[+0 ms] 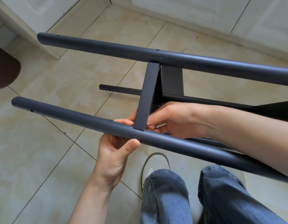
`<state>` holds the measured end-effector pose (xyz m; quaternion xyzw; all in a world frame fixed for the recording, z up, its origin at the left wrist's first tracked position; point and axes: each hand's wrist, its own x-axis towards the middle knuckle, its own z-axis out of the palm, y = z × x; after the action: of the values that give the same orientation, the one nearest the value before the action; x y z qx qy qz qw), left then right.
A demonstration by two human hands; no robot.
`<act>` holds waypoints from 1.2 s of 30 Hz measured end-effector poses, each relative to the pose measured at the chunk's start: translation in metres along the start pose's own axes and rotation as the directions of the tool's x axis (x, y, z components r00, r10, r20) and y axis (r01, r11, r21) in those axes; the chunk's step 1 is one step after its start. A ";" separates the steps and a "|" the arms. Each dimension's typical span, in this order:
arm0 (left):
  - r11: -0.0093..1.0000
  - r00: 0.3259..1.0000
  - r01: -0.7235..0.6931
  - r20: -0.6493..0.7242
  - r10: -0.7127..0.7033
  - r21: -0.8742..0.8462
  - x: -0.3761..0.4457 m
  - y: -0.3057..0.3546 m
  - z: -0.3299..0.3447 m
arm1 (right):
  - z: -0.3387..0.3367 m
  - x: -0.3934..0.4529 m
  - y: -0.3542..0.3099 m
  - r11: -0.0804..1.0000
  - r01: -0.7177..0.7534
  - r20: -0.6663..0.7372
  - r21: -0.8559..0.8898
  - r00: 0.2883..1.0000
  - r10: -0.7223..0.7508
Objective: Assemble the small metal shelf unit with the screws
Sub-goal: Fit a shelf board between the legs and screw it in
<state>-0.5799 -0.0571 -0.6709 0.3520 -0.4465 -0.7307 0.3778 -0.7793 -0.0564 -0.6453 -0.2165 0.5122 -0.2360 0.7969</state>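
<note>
Both hands were engaged: the left hand (115,156) gripped the near tube (172,143), the right hand (169,120) pinched a small fastener (155,127) beside the shelf edge (145,101); screwing seemed next, needing alignment.

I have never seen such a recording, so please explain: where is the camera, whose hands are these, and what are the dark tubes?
There is no machine here. The camera sits on a person's head and looks down, so you see their own arms, jeans-covered knees and one shoe over a tiled floor. The dark parts belong to a metal shelf unit, half built and lying on its side. The left hand grips the near tube from below. The right hand reaches behind the flat crossbar where it meets that tube; whatever it pinches is too small to identify. A far tube runs alongside.
</note>
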 end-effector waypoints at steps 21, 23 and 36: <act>1.000 0.999 -0.007 0.040 0.008 -0.014 0.002 0.000 -0.001 | 0.001 -0.002 0.000 1.000 0.020 -0.047 0.020 0.999 -0.019; 1.000 0.999 0.000 0.032 0.000 -0.012 0.001 -0.001 -0.002 | 0.003 -0.003 -0.001 1.000 -0.005 -0.060 0.014 0.998 0.006; 0.998 0.998 0.044 -0.052 -0.047 -0.050 -0.003 -0.005 0.000 | 0.001 -0.076 -0.029 0.822 0.152 -0.322 -0.548 0.869 -0.375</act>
<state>-0.5794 -0.0529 -0.6752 0.3723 -0.4102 -0.7401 0.3812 -0.8105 -0.0335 -0.5733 -0.4327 0.6775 -0.2444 0.5423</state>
